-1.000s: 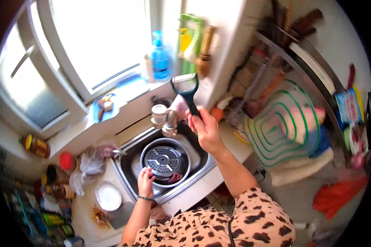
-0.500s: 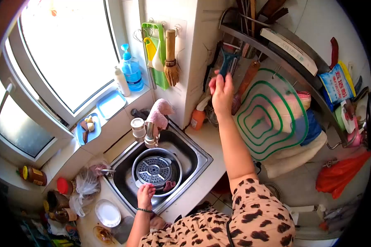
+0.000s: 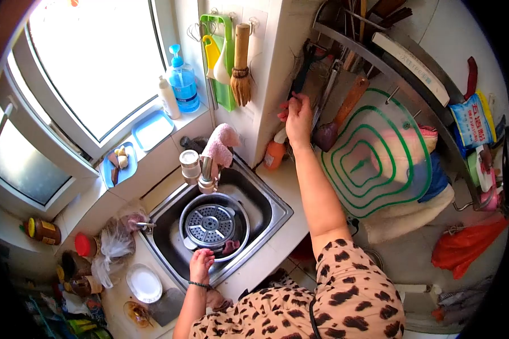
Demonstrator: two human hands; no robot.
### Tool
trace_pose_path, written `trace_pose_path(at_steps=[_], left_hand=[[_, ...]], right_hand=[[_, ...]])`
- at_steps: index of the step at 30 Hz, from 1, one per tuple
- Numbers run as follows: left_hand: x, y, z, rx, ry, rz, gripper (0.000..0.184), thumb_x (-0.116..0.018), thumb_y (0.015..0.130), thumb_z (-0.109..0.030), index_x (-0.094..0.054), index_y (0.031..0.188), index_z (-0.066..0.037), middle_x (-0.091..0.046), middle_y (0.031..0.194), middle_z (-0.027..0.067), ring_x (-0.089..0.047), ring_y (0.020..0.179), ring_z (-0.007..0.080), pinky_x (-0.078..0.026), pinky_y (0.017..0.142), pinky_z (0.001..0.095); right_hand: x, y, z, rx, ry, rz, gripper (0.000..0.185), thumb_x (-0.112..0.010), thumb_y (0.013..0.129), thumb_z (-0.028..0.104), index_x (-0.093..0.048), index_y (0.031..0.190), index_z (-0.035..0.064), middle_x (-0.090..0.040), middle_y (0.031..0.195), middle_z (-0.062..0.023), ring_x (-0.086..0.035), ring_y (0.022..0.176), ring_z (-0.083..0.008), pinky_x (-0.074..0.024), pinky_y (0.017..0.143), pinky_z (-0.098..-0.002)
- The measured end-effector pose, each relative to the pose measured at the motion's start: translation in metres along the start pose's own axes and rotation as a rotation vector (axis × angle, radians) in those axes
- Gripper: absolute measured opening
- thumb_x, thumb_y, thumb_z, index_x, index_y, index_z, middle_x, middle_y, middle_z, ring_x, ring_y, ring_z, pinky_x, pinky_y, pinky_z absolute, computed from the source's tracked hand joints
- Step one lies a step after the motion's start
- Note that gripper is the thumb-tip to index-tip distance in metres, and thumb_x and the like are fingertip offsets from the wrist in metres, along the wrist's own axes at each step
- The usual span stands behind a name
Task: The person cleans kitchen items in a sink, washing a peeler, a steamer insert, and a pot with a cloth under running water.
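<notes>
My right hand [image 3: 298, 121] is raised beside the wall corner, under the hanging rack. Its fingers are slightly bent and apart, with nothing visible in them. Just above it hangs a dark-handled tool [image 3: 302, 70]; I cannot tell whether the fingertips touch it. To its right hang a metal utensil [image 3: 327, 90] and a wooden-handled ladle [image 3: 345, 113]. My left hand [image 3: 201, 264], curled closed with nothing visible in it, is at the near rim of a metal pot [image 3: 246, 229] in the sink. A round perforated steamer plate [image 3: 211, 224] sits in the pot.
The sink [image 3: 266, 186] has a cloth-wrapped faucet [image 3: 220, 144]. An orange spray bottle [image 3: 274, 152] stands beneath my right hand. A clear green-lined cutting mat [image 3: 373, 161] hangs under the shelf. A white plate [image 3: 144, 283] and a plastic bag [image 3: 114, 248] lie at left.
My right hand has let go of a blue-green-handled tool and come slightly down and left. The view has shifted a little. My left hand stays near the pot rim.
</notes>
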State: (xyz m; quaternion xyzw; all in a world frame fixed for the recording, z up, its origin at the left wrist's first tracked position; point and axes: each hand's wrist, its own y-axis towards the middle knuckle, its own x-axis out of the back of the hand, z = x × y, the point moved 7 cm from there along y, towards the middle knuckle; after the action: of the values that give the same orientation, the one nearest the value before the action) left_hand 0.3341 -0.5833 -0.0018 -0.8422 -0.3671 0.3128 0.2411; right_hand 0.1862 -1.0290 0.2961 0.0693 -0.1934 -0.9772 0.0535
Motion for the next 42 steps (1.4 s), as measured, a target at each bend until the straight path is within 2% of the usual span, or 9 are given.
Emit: trace_pose_path(at_steps=[9,13,16,28,32,34,36,38,42], left_hand=[[0.025,0.034,0.019,-0.036,0.062,-0.101,0.016,-0.055,0.094,-0.021,-0.056,0.101,-0.007,-0.061,0.086,0.0039,-0.06,0.071,0.0129,-0.05,0.063,0.0239],[0.034,0.038,0.018,-0.081,0.121,-0.255,0.016,-0.055,0.094,-0.02,-0.055,0.104,-0.008,-0.059,0.09,0.0033,-0.056,0.069,0.0118,-0.048,0.06,0.0249],[0.038,0.053,0.02,-0.043,0.218,-0.289,0.021,-0.054,0.094,-0.018,-0.054,0.112,-0.008,-0.059,0.098,0.0045,-0.059,0.078,0.0123,-0.049,0.066,0.0243],[0.063,0.08,0.057,-0.003,0.191,-0.593,0.051,-0.059,0.087,-0.021,-0.034,0.13,-0.013,-0.05,0.115,0.0065,-0.05,0.092,0.0168,-0.043,0.079,0.0334],[0.049,0.082,0.061,0.125,-0.452,-0.654,0.052,-0.06,0.087,-0.025,-0.034,0.128,-0.008,-0.055,0.115,0.0092,-0.053,0.103,0.0198,-0.041,0.093,0.037],[0.034,0.084,0.05,0.112,-0.526,-0.491,0.046,-0.047,0.094,-0.044,-0.048,0.125,-0.009,-0.058,0.119,0.01,-0.043,0.121,0.021,-0.003,0.112,0.0494],[0.013,0.071,0.023,0.199,-0.627,-0.467,0.052,-0.049,0.092,-0.05,-0.05,0.124,-0.009,-0.059,0.117,0.0106,-0.047,0.118,0.023,-0.012,0.112,0.0473],[0.021,0.086,0.028,0.146,-0.623,-0.381,0.05,-0.053,0.09,-0.054,-0.056,0.115,-0.011,-0.063,0.109,0.0091,-0.06,0.099,0.0235,-0.048,0.091,0.0406],[0.033,0.103,0.035,-0.021,-0.676,-0.378,0.046,-0.056,0.091,-0.047,-0.054,0.115,-0.008,-0.066,0.1,0.0118,-0.067,0.086,0.0268,-0.055,0.078,0.0427]], right_hand=[[0.012,-0.089,-0.065,-0.2,-0.008,0.193,0.018,-0.046,0.099,0.018,-0.055,0.106,0.0039,-0.062,0.079,-0.0039,-0.053,0.063,-0.0093,-0.0448,0.057,-0.0234],[-0.02,-0.224,-0.142,-0.564,-0.127,0.695,0.015,-0.046,0.097,0.012,-0.059,0.1,0.0035,-0.06,0.079,-0.0015,-0.055,0.067,-0.0075,-0.0453,0.059,-0.0217],[-0.049,-0.297,-0.163,-0.303,-0.489,1.088,0.017,-0.058,0.087,0.012,-0.06,0.098,0.0005,-0.063,0.087,-0.0134,-0.063,0.083,-0.0271,-0.0504,0.074,-0.0352],[-0.092,-0.344,-0.261,-0.097,-0.933,0.902,0.051,-0.068,0.079,0.022,-0.051,0.122,0.0007,-0.044,0.131,-0.0215,-0.043,0.118,-0.0395,-0.0352,0.101,-0.0459],[-0.069,-0.351,-0.289,-0.375,-0.936,0.816,0.063,-0.067,0.081,0.025,-0.039,0.133,0.0012,-0.045,0.131,-0.0251,-0.041,0.123,-0.041,-0.0324,0.104,-0.0452],[-0.063,-0.358,-0.297,-0.666,-0.751,0.732,0.065,-0.064,0.084,0.026,-0.035,0.137,0.0011,-0.043,0.136,-0.0262,-0.044,0.124,-0.0388,-0.0329,0.105,-0.0418],[-0.06,-0.361,-0.306,-0.696,-0.767,0.712,0.067,-0.064,0.085,0.026,-0.031,0.139,0.0027,-0.043,0.136,-0.0252,-0.047,0.123,-0.0356,-0.0356,0.103,-0.0383],[-0.061,-0.362,-0.303,-0.873,-0.605,0.7,0.068,-0.065,0.085,0.025,-0.03,0.14,0.0047,-0.047,0.134,-0.0231,-0.048,0.121,-0.0323,-0.0373,0.101,-0.0365],[-0.056,-0.353,-0.28,-0.838,-0.42,0.623,0.065,-0.065,0.086,0.022,-0.029,0.137,0.0024,-0.055,0.121,-0.0197,-0.056,0.108,-0.0283,-0.0422,0.095,-0.0362]])
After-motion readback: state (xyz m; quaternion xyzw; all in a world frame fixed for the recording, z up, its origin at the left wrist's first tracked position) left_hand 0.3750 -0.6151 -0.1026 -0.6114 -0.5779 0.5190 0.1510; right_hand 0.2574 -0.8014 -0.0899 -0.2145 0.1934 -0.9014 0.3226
